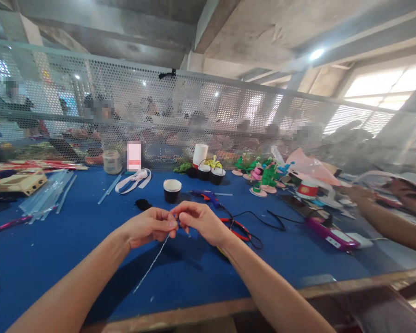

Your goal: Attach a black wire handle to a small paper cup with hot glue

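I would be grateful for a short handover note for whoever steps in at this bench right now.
Left hand: fingertips pinched on the upper end of a thin pale strand, which trails down toward the near table edge.
Right hand: pinched at the same spot, touching the left fingertips.
Nearby on the blue table: a black cup behind the hands, a blue glue gun and red-handled scissors to the right.
Done: strand gripped by both hands, lifted off the table.
Left: nothing is attached to the strand yet.
A co-worker's arm rests at far right.
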Motion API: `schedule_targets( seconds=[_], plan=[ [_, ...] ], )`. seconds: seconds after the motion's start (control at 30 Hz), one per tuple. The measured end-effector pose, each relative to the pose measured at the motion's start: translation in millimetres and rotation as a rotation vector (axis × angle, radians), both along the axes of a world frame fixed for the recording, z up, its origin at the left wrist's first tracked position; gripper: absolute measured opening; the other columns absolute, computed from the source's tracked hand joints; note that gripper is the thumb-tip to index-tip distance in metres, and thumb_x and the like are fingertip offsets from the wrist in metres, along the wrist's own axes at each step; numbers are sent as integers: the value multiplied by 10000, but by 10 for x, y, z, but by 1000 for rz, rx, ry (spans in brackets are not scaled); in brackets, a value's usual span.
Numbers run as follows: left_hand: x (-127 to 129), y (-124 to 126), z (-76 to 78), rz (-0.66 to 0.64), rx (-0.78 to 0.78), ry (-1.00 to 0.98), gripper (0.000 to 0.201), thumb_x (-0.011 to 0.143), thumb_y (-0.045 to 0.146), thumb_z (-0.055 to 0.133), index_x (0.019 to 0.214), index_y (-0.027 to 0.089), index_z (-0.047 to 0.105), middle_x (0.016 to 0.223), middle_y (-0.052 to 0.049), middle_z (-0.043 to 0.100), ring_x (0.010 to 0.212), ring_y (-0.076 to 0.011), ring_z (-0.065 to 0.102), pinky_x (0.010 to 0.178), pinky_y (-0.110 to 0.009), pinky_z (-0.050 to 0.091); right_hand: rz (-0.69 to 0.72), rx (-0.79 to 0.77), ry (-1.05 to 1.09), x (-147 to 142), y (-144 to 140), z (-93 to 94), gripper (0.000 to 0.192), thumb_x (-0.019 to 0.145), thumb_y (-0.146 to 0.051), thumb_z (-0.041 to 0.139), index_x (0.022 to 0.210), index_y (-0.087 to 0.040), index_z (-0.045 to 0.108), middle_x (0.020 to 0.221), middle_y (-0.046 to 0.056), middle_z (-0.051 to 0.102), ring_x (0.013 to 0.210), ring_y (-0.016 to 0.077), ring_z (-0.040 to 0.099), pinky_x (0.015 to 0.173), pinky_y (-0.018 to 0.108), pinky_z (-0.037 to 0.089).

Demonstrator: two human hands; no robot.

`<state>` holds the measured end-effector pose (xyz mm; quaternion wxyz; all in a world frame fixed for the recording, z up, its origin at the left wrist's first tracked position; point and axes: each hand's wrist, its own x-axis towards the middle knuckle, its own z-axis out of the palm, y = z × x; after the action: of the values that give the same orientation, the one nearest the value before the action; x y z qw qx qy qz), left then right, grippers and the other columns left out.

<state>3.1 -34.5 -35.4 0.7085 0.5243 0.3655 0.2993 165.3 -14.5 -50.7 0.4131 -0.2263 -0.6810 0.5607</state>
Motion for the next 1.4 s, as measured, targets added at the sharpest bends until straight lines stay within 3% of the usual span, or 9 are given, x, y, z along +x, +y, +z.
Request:
schedule_targets(
  seconds=[0.23, 0.43, 0.67, 0.77, 0.93, 1.07, 1.2, 1.3, 1.4],
  plan=[
    [17, -15, -3, -16, 4, 45, 230, 566, 281, 670, 536, 105, 526, 487, -1, 543, 368, -13, 249, 413, -218, 102, -77, 75, -99, -25, -31, -3, 243, 658, -367, 594, 592, -146, 516, 502, -53, 437, 447, 46, 371, 434, 189, 303],
    [-18, 23, -20, 8, 20, 45, 250, 554, 299, 679, 538, 119, 506, 510, -2, 557, 376, -19, 282, 413, -206, 119, -36, -39, -14, 1, 30, -25, 433, 714, -521, 442, 955, -175, 541, 684, -11, 499, 519, 62, 452, 435, 185, 350],
    [-5, 14, -13, -5, -2, 50, 223, 573, 264, 666, 532, 113, 506, 493, 2, 549, 370, -15, 268, 416, -208, 114, -113, 85, -116, -34, -16, -26, 255, 675, -388, 565, 613, -151, 493, 509, -57, 416, 445, 45, 353, 436, 192, 292],
    [5, 11, -7, 4, -3, 38, 230, 573, 261, 667, 525, 114, 496, 488, 4, 549, 364, -13, 257, 415, -209, 111, -147, 122, -124, -48, -27, -38, 252, 703, -382, 535, 613, -151, 493, 515, -55, 417, 446, 45, 355, 440, 192, 301],
    [-1, 9, 7, 30, 4, 28, 247, 559, 269, 676, 519, 120, 483, 491, 2, 558, 367, -14, 277, 420, -206, 119, -71, 9, -32, -35, 7, -42, 316, 735, -453, 454, 829, -165, 544, 630, -25, 490, 464, 53, 425, 430, 196, 335],
    [-6, 6, -4, 24, 11, 48, 239, 562, 267, 673, 522, 114, 492, 489, 0, 559, 369, -15, 291, 423, -205, 127, -46, 11, -32, -31, 8, -33, 235, 679, -387, 562, 690, -160, 501, 558, -53, 450, 445, 43, 400, 437, 191, 328],
    [-1, 6, -18, 16, 20, 69, 232, 566, 271, 668, 550, 117, 495, 499, 0, 563, 374, -16, 283, 424, -204, 132, -61, 42, -84, -43, -7, -35, 253, 695, -384, 548, 639, -152, 463, 547, -57, 436, 441, 36, 386, 446, 192, 324],
    [12, -2, 0, 68, 71, 87, 250, 573, 299, 659, 563, 121, 484, 533, -1, 568, 386, -17, 277, 420, -203, 127, -70, -15, -36, -57, 3, -50, 279, 696, -429, 530, 724, -156, 476, 572, -47, 468, 473, 54, 436, 456, 201, 357],
    [38, -14, 23, 223, 154, 74, 267, 577, 331, 649, 567, 130, 473, 493, 47, 498, 385, -14, 242, 414, -200, 116, -80, -117, 17, -77, 16, -67, 339, 705, -485, 484, 769, -153, 494, 609, -21, 507, 522, 79, 483, 452, 210, 381]
  ],
)
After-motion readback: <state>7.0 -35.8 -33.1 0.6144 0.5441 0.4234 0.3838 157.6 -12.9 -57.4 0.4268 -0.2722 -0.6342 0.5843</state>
